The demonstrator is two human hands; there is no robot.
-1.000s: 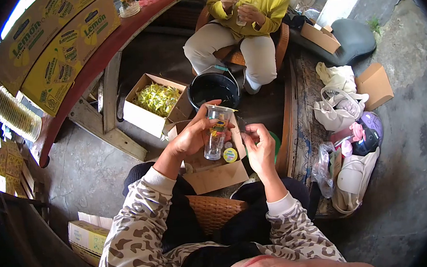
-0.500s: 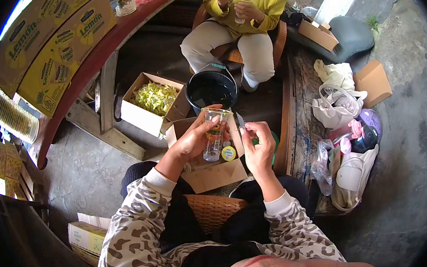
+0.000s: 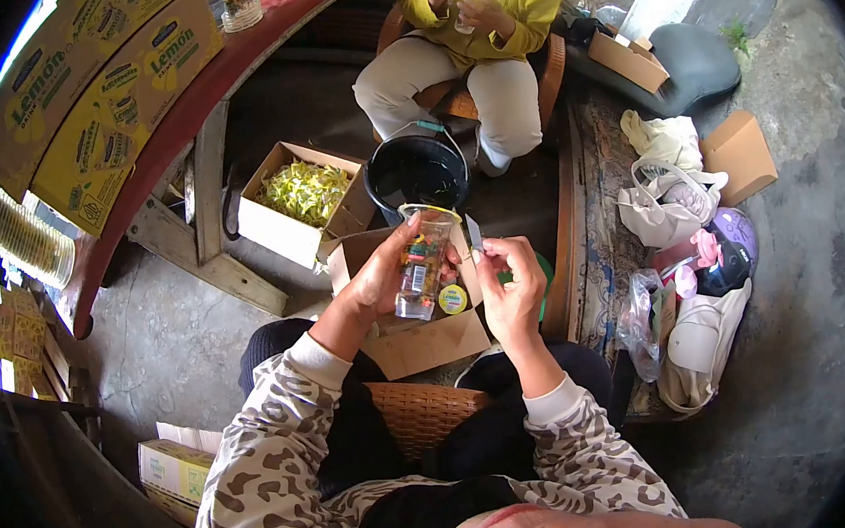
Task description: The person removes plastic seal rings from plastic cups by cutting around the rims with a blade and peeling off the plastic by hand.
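Note:
My left hand [image 3: 383, 272] is wrapped round a clear plastic cup [image 3: 422, 279] with a colourful printed label and a yellowish rim. The cup is tilted, its rim toward the bucket and its base toward me. Close to the rim, my right hand [image 3: 510, 292] pinches a small, flat grey blade [image 3: 474, 232] that points upward; a gap shows between it and the cup. Below both hands stands an open cardboard box [image 3: 424, 348]. A round yellow-and-white lemon label [image 3: 453, 299] shows beside the cup, over the box.
A black bucket [image 3: 376, 183] stands ahead, beside a box of yellow-green strips [image 3: 303, 194]. Facing me sits a person in a yellow shirt [image 3: 531, 7], holding a clear cup. Lemon cartons [image 3: 123, 119] and stacked cups [image 3: 24, 241] line the red table [image 3: 140, 202]. Bags [image 3: 702, 351] lie right.
The cup has turned and tilted in my left hand, bringing its barcode into view and its rim up. My right hand stays nearly in place, with more of the blade showing.

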